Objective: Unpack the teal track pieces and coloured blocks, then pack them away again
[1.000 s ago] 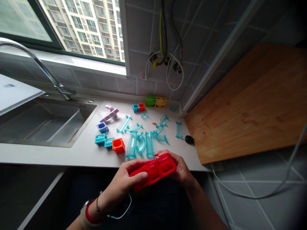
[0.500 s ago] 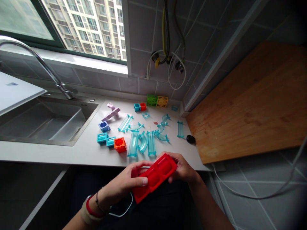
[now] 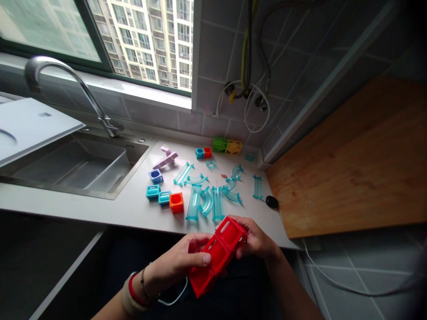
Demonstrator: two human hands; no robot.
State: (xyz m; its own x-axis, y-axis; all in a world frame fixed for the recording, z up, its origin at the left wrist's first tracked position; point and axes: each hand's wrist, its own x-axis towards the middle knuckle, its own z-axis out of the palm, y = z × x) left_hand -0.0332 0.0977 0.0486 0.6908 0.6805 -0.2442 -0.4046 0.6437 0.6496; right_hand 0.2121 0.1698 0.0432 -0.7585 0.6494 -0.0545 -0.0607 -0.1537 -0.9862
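Held between both hands, in front of the counter's edge, is a row of joined red toy blocks (image 3: 218,255) with rounded openings. My left hand (image 3: 187,258) grips its lower left part, thumb on the upper face. Around its upper right end my right hand (image 3: 255,238) is closed, its fingers partly hidden behind the blocks. On the counter just beyond lie clear teal track pieces (image 3: 194,202), some straight and some curved. An orange-red cube (image 3: 176,202) stands left of them, beside two teal cubes (image 3: 153,191) and a blue cube (image 3: 155,176).
A sink (image 3: 130,178) with a faucet (image 3: 90,95) is on the left, partly under a white panel (image 3: 33,124). Green (image 3: 220,145) and yellow (image 3: 234,146) blocks stand by the wall. A wooden board (image 3: 350,164) leans at right, near a black object (image 3: 271,202).
The red blocks have turned in my hands and now point more steeply, showing more of their side. The camera view has shifted, so the counter appears further right.
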